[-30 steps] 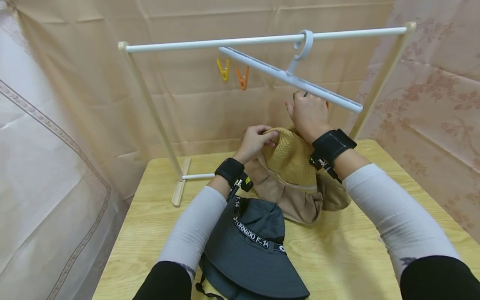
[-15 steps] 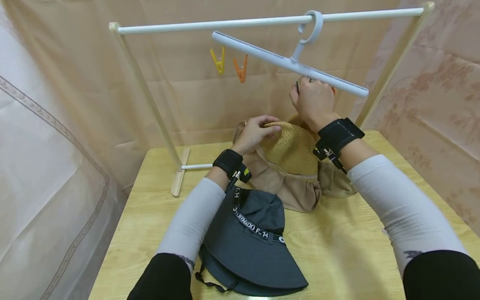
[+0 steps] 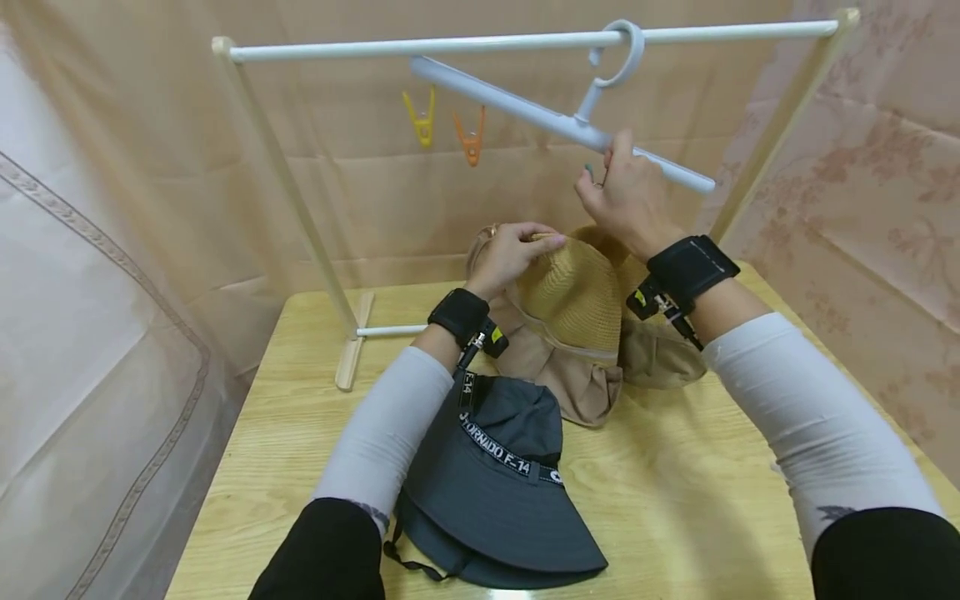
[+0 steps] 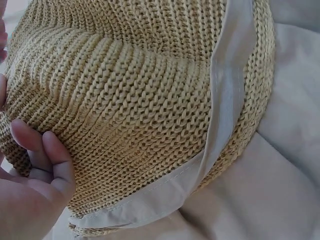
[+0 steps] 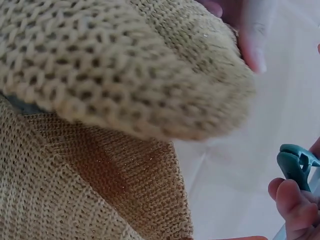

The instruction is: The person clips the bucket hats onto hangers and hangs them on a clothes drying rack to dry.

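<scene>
My left hand (image 3: 517, 254) pinches the top of a tan hat (image 3: 573, 292) with a woven crown and cloth brim. In the left wrist view, its thumb and fingers (image 4: 60, 162) grip a fold of the weave. A teal clothespin (image 5: 297, 162) is pinched in my right hand (image 3: 630, 196), only its tip showing in the head view. The fingers of that hand overlap the bar of a pale blue hanger (image 3: 517, 104), which hooks over the white rail (image 3: 420, 46). A yellow clothespin (image 3: 423, 125) and an orange clothespin (image 3: 470, 142) hang below the hanger's left part.
A dark grey bucket hat (image 3: 502, 492) with a lettered band and a cord lies on the wooden table (image 3: 285, 467) in front of the tan hat. The rack's wooden post (image 3: 285, 183) stands at the left, its foot on the table. Cloth drapes (image 3: 187, 183) surround the table.
My right hand has turned, its fingers now raised at the hanger bar rather than bent down. The hanger has swung slightly left. My left hand keeps its pinch on the tan hat.
</scene>
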Available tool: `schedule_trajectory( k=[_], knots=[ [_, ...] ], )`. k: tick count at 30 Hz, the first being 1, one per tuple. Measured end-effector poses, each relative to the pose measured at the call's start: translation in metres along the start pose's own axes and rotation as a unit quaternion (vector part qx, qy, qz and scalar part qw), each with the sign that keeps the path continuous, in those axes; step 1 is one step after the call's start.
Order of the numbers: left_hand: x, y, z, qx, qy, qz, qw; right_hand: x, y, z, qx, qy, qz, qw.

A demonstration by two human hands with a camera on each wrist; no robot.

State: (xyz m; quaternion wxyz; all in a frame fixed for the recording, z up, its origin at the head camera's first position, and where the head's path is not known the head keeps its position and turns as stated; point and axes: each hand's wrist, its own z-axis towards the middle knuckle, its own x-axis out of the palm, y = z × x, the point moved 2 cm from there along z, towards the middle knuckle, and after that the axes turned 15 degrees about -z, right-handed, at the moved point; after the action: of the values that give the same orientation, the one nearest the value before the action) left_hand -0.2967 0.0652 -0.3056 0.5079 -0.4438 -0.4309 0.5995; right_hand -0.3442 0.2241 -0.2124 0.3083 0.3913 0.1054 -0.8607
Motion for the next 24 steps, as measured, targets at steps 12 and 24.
schedule_trajectory(
  k=[12,24],
  knots=[
    [0.017,-0.008,0.017,-0.013,-0.004,-0.084,0.9964,-0.004,-0.004,-0.003,0.060,0.051,0.040,0.996],
    [0.025,-0.011,0.025,-0.051,-0.013,-0.210,0.9763,-0.004,-0.006,-0.003,0.068,0.044,0.071,0.994]
  ],
)
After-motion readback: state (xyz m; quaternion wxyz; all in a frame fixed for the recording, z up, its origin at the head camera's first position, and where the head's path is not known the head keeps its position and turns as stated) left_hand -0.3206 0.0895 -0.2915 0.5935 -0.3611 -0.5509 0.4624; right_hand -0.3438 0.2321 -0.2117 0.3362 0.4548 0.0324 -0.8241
